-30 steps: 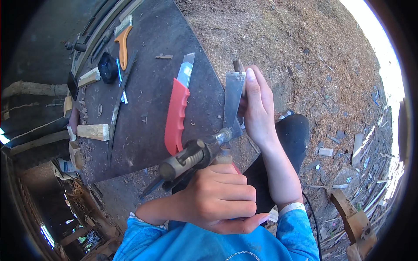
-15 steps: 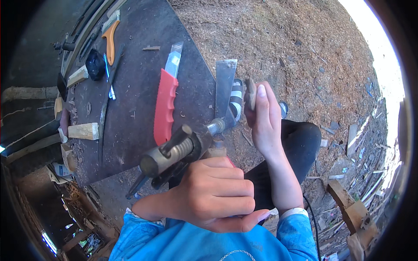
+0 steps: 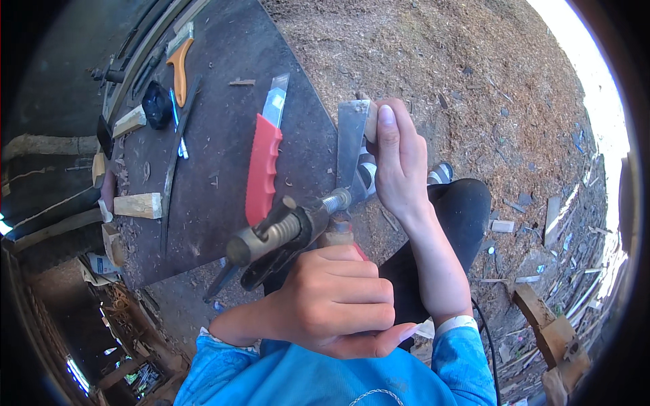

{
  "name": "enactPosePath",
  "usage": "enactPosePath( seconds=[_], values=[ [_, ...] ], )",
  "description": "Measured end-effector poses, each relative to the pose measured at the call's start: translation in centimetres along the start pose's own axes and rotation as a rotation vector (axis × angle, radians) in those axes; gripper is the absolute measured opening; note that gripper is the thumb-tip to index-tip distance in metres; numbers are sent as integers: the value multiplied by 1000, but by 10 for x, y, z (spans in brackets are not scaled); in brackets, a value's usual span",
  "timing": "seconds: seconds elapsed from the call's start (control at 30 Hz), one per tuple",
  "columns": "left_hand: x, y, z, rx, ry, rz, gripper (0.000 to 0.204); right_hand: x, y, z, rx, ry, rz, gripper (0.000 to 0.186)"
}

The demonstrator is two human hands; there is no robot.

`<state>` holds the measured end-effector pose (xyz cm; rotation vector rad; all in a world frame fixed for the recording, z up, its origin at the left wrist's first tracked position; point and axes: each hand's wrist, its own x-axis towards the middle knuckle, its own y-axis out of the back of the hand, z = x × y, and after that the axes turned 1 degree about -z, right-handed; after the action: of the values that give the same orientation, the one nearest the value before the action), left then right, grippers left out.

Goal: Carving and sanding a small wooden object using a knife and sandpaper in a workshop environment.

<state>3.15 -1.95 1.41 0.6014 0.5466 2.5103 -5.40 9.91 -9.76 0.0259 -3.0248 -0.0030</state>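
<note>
A chisel [image 3: 351,139] with a flat metal blade, wider toward its far end, points away from me. My left hand [image 3: 342,301] is closed in a fist around its handle, of which a little wood shows above my fingers. My right hand [image 3: 401,152] pinches a small greyish-brown stone-like piece [image 3: 371,122] between thumb and fingers. That piece lies against the right edge of the blade, near its far end; the blade partly covers it. Just left of my left hand stands a metal clamp [image 3: 288,233] with a threaded screw.
On the dark tabletop [image 3: 223,149] lie a red utility knife [image 3: 264,166], an orange-handled brush [image 3: 179,68], a dark metal strip [image 3: 175,169], a black lump [image 3: 157,105] and wood blocks [image 3: 137,205]. Shavings and scraps cover the ground [image 3: 487,81]. Wood blocks [image 3: 548,331] lie at lower right.
My right hand has moved left, bringing the stone-like piece from beside the blade to its edge. My left hand keeps its hold on the chisel. The view has shifted slightly.
</note>
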Motion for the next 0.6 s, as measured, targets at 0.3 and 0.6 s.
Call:
enactPosePath(
  seconds=[0.3,0.6],
  values=[
    [-3,2,-4,-41,-29,-3,33,-42,8,0,-69,57,-84,28],
    [-1,-1,-5,-5,-44,27,33,-15,14,2,647,-336,-138,40]
  ],
)
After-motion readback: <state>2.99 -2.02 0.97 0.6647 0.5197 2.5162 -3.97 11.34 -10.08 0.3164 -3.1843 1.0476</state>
